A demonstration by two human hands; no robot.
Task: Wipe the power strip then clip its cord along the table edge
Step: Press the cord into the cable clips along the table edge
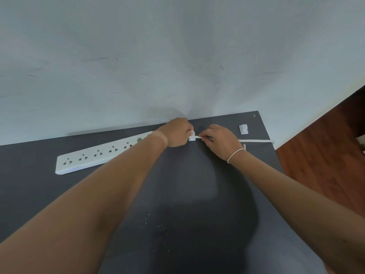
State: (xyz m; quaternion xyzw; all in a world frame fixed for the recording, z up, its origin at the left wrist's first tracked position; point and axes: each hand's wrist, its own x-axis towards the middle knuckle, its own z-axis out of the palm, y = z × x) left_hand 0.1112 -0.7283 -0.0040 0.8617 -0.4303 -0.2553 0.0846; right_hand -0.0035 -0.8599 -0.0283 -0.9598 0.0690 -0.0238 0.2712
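At frame centre, the left hand (176, 133) is pressing its fingers closed on a small white cord clip (192, 137) sitting on the dark tabletop (177, 194). Just right of it, the right hand (221, 142) is pinching the white cord (254, 141), which is running toward the right edge. The white power strip (98, 155) is lying at left, partly behind the left forearm. A second clip (243, 129) is resting at upper right
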